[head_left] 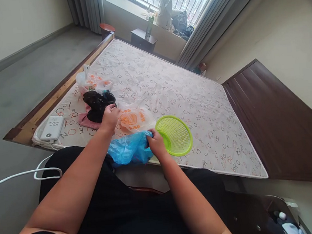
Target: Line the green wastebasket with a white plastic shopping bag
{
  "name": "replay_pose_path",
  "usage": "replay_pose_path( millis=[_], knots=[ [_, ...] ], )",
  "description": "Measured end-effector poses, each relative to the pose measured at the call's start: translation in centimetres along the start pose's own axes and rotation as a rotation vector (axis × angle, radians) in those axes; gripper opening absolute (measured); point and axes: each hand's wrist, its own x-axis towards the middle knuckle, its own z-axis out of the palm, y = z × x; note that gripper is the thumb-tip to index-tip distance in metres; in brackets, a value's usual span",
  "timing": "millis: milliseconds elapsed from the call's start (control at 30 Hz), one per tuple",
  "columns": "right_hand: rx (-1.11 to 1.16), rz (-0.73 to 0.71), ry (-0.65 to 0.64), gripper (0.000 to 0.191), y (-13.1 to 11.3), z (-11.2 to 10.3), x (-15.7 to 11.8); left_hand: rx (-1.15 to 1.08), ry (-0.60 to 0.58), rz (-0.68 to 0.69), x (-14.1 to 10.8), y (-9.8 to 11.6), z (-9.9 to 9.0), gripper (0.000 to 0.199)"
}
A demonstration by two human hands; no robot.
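Note:
My left hand (110, 117) reaches to the right edge of a crumpled black plastic bag (94, 101), its fingers curled against it. My right hand (156, 142) is closed on a crumpled blue plastic bag (130, 147) at the near edge of the mattress. Between the hands lies a flat white plastic bag (133, 117) with orange print. A lime-green plastic basket (178, 135) rests tilted just right of my right hand. Pink cloth (88, 121) shows under the black bag, and another white bag with orange print (90, 79) sits behind it.
The letter-printed mattress (175, 92) lies on a wooden bed frame (58, 88). A white power bank (52, 128) with a white cable (20, 176) is at the near left corner. The dark headboard (284, 118) stands at right; a small bedside cabinet (144, 40) stands by the window.

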Motion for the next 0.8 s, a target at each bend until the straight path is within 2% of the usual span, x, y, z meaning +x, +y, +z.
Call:
replay_pose_path(
  millis=[67,133,200,267,367,433,500,533,600,667,733,767,800],
  knots=[
    [0.421,0.083,0.098,0.021,-2.9,-1.5,0.0,-0.029,-0.065,0.041,-0.5,1.2,0.0,0.028],
    [0.730,0.095,0.166,0.024,-5.7,-3.4,-0.1,-0.106,-0.154,0.086,-1.2,2.3,0.1,0.027],
    [0.920,0.070,0.257,0.020,-7.8,-5.9,-0.3,-0.155,-0.207,0.120,-2.1,3.2,0.1,0.036],
    [1.038,0.027,0.367,0.015,-8.8,-8.9,-0.5,-0.138,-0.225,0.156,-3.0,3.6,0.3,0.045],
    [1.148,-0.035,0.496,0.008,-8.2,-13.6,-0.5,-0.027,-0.309,0.254,-3.9,3.1,0.6,0.053],
    [1.192,-0.007,0.518,0.010,-6.7,-16.2,-0.5,0.113,-0.451,0.296,-4.2,2.0,0.8,0.063],
    [1.199,0.103,0.538,0.012,-4.7,-17.8,-0.5,0.326,-0.633,0.272,-4.3,0.5,1.0,0.074],
    [1.191,0.171,0.561,0.011,-3.6,-18.2,-0.6,0.441,-0.714,0.248,-4.3,-0.3,1.1,0.073],
    [1.140,0.293,0.642,0.011,-1.8,-18.1,-1.1,0.620,-0.810,0.202,-4.3,-1.8,1.6,0.055],
    [0.982,0.343,0.770,0.024,-0.5,-16.8,-2.3,0.674,-0.797,0.163,-4.3,-2.9,2.4,0.031],
    [0.666,0.258,0.882,0.049,0.1,-14.5,-4.0,0.615,-0.724,0.100,-4.5,-3.6,3.3,0.023],
    [0.463,0.149,0.883,0.061,0.1,-13.2,-5.0,0.560,-0.697,0.053,-4.6,-3.7,3.7,0.024],
    [0.245,0.000,0.800,0.068,0.0,-11.8,-5.9,0.498,-0.684,0.000,-4.7,-3.7,4.1,0.027]
  ],
)
